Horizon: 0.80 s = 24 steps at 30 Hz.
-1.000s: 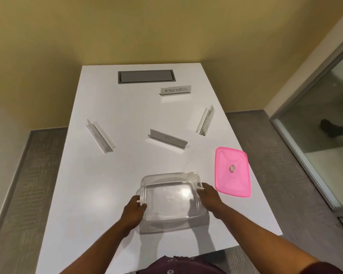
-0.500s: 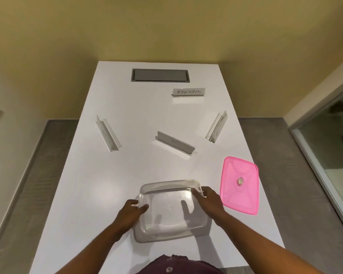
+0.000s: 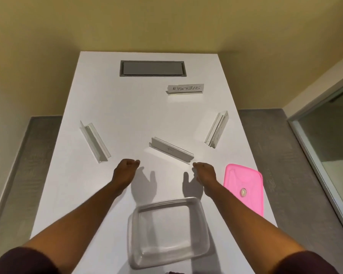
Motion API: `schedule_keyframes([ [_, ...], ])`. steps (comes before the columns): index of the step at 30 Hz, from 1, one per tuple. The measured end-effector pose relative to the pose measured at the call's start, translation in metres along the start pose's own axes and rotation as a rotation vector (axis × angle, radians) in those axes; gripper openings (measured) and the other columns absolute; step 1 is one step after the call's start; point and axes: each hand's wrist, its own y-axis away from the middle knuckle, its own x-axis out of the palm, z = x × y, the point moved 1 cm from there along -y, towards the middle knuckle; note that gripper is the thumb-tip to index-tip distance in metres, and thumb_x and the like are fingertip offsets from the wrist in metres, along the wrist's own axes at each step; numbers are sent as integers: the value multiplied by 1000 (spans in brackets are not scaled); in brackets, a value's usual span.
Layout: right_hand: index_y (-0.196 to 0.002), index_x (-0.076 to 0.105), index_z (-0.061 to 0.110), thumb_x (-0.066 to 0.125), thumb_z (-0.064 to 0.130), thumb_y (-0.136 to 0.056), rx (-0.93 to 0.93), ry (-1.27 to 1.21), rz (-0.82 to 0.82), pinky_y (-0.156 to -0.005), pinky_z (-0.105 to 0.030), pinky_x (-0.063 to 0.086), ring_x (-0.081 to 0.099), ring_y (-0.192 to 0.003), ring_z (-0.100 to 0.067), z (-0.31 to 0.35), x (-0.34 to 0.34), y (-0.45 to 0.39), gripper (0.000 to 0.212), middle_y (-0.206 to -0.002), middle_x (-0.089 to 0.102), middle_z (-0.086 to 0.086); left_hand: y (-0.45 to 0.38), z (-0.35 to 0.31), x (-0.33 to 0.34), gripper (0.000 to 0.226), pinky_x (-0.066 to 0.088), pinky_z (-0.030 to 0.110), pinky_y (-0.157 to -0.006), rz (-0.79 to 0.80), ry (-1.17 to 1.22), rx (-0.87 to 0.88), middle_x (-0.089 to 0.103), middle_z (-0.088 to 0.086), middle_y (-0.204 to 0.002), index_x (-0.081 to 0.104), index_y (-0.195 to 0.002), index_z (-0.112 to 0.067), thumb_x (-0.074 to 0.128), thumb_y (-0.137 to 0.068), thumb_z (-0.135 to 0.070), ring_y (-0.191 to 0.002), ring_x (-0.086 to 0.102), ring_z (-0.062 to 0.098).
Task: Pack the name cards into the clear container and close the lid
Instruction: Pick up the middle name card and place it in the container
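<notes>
The clear container (image 3: 167, 232) sits empty and open near the table's front edge. Its pink lid (image 3: 244, 188) lies flat to the right of it. Several clear name card holders stand on the white table (image 3: 107, 91): one at the middle (image 3: 171, 150), one at the left (image 3: 94, 142), one at the right (image 3: 217, 129), and a far one reading SUPERMAN (image 3: 185, 89). My left hand (image 3: 125, 171) hovers left of the middle card with fingers curled, holding nothing. My right hand (image 3: 205, 173) is just below that card's right end, its fingertips almost touching it, also holding nothing.
A grey cable hatch (image 3: 152, 68) is set into the far end of the table. Yellow walls stand behind and to the left. Grey carpet runs along both sides, and a glass partition (image 3: 329, 139) is at the right.
Both hands let go of the clear container and reached forward toward the middle name card. The container now rests nearer the front edge of the view.
</notes>
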Motion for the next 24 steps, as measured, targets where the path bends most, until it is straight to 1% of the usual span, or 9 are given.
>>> schedule_keyframes([
  [3, -56, 41, 24, 65, 41, -74, 29, -2, -21, -63, -32, 33, 38, -59, -20, 3, 10, -23, 34, -59, 40, 5, -31, -29, 10, 51, 39, 30, -95, 42, 0, 33, 58, 4, -134, 52, -136, -16, 59, -94, -44, -123, 53, 23],
  [6, -48, 38, 21, 63, 28, -79, 50, -32, -39, -62, -32, 32, 35, -55, -22, 8, 16, -26, 41, -49, 33, 7, -60, -45, 21, 66, 36, 36, -110, 132, -4, 51, 42, 4, -154, 32, -151, -17, 57, -96, -43, -139, 42, 24],
  [8, -53, 46, 17, 59, 24, -77, 43, -28, -49, -63, -33, 35, 41, -57, -22, 7, 20, -30, 29, -53, 39, 3, -73, -51, 29, 73, 31, 41, -117, 198, -6, 50, 31, 2, -161, 22, -155, -19, 55, -96, -45, -145, 34, 23],
  [11, -84, 68, 8, 59, 18, -84, -8, -24, -89, -74, -34, 49, 58, -70, -22, 0, 24, -42, 13, -73, 63, 3, -86, -53, 44, 78, 25, 44, -121, 262, -37, 39, 23, 1, -164, 15, -157, -19, 49, -96, -54, -149, 26, 22],
  [13, -92, 73, 24, 63, 18, -87, -22, -30, -118, -89, -35, 54, 69, -87, -19, -2, 25, -46, 13, -93, 76, 4, -90, -51, 55, 85, 30, 47, -119, 269, -46, 37, 34, 3, -160, 27, -154, -20, 47, -88, -70, -145, 35, 25],
  [15, -93, 72, 29, 66, 15, -89, -46, -12, -148, -93, -33, 54, 71, -95, -19, 1, 24, -44, 16, -98, 79, 0, -87, -53, 64, 75, 41, 48, -111, 225, -54, 47, 54, 7, -143, 46, -140, -21, 46, -86, -72, -132, 51, 31],
  [17, -93, 75, 23, 70, 14, -89, -83, -1, -193, -86, -28, 52, 70, -91, -19, 4, 19, -41, 11, -92, 77, 1, -83, -52, 69, 56, 44, 47, -107, 193, -38, 59, 59, 10, -133, 51, -132, -19, 46, -94, -59, -123, 56, 33],
  [20, -84, 76, 20, 71, 11, -88, -146, 30, -240, -71, -20, 47, 68, -81, -15, 8, 10, -33, 11, -79, 73, 7, -76, -47, 62, 60, 42, 48, -106, 196, -14, 32, 58, 21, -133, 52, -129, -19, 46, -91, -65, -125, 53, 40],
  [24, -77, 71, 24, 67, 10, -89, -210, 52, -230, -71, -33, 54, 71, -70, -18, 4, 2, -18, 19, -70, 74, 2, -59, -41, 44, 46, 45, 40, -103, 162, 48, 45, 61, 9, -131, 55, -126, -18, 54, -95, -52, -119, 57, 26],
])
